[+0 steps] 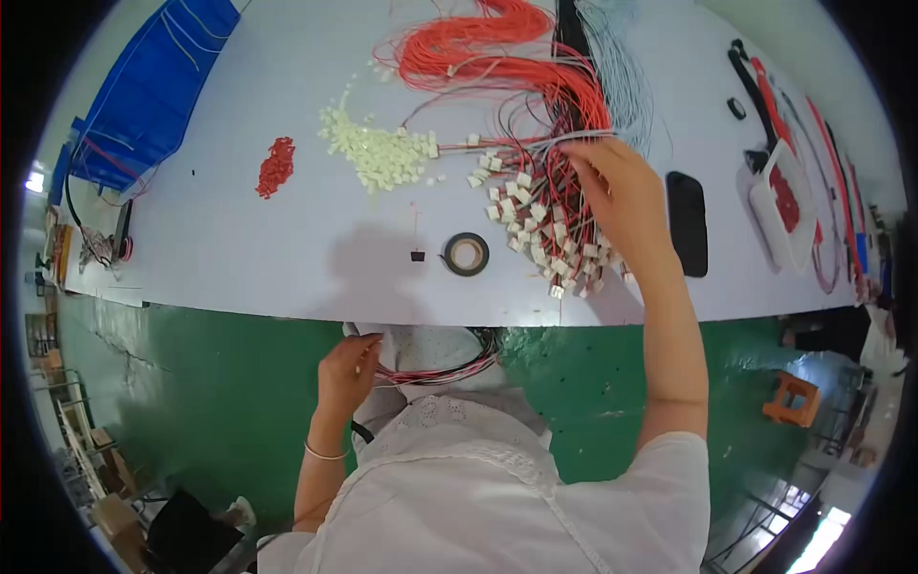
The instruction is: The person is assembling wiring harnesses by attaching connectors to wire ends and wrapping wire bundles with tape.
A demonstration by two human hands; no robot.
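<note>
This is a workshop, with electrical stock across its table [306, 249]. A mass of red wires [478, 43] lies at the far side with pale wires [622, 77] beside it, and white connectors [540, 230] sit heaped on wire ends nearer the edge. Loose small parts form 2 piles, 1 of pale bits [382, 153] and 1 of red bits [275, 168]. A roll of tape [466, 254], a blue bin [163, 86] and a white tray [765, 215] suit such a place too. Below, the floor [220, 383] is glossy green, with an orange stool [792, 400] at right and brown boxes [117, 517] at lower left.
</note>
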